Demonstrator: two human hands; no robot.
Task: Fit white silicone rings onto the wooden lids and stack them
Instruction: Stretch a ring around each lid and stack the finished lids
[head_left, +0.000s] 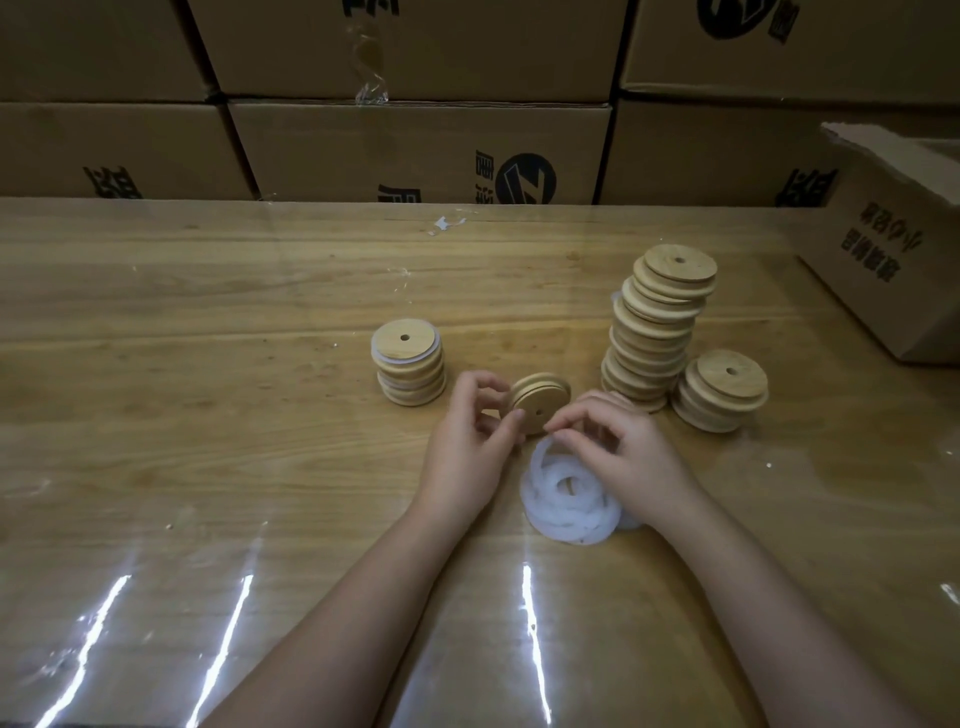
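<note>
While left hand (467, 447) grips tilted lid (537, 402), right hand (628, 457) fingers (571, 422) pinch ring (538, 460); contact partly hidden.

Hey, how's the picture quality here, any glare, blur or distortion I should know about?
Head view: dim, warm light; white glare streaks on the glossy table near the bottom edge; wide-angle bending tilts the cardboard boxes; the white silicone rings look washed out and soft; the wooden lid in the left hand is fairly sharp.

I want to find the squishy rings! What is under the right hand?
A pile of white silicone rings lies under the right hand, whose fingers pinch one ring. The hand hides the pile's right edge.
</note>
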